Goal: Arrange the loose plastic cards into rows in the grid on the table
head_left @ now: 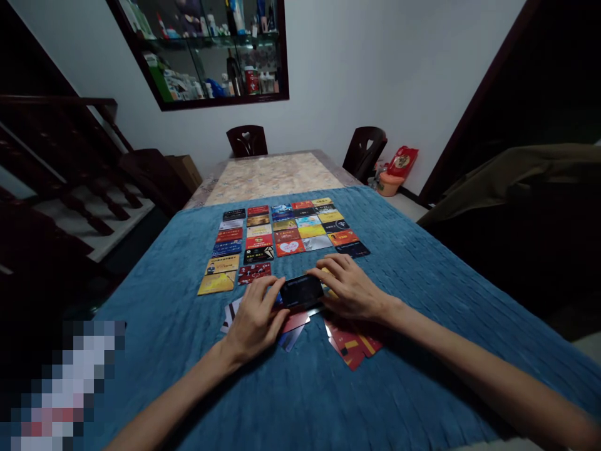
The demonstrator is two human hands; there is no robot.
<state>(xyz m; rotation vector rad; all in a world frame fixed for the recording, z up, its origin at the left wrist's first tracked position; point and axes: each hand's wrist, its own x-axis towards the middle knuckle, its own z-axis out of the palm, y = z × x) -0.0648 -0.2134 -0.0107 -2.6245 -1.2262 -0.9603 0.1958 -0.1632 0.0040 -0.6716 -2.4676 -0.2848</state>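
Note:
Between my two hands is a black card [303,293], tilted up above a loose pile of cards. My left hand [256,313] pinches its left end between thumb and fingers. At its right end my right hand [350,288] grips the edge, its fingers curled and partly hiding a yellow card. Under and beside my left hand lie pale and blue cards [292,338]. Red cards [352,344] are spread below my right wrist. Beyond my hands, several cards lie in overlapping columns, among them a white-heart card [290,248] and a yellow card [216,283] at the near left.
A blue cloth [154,307] covers the near part of the table; the far part shows a patterned top [267,172]. Dark chairs [246,141] stand around it. An orange bucket [390,184] and red bag sit on the floor at the back right. Wooden railings [70,169] are at left.

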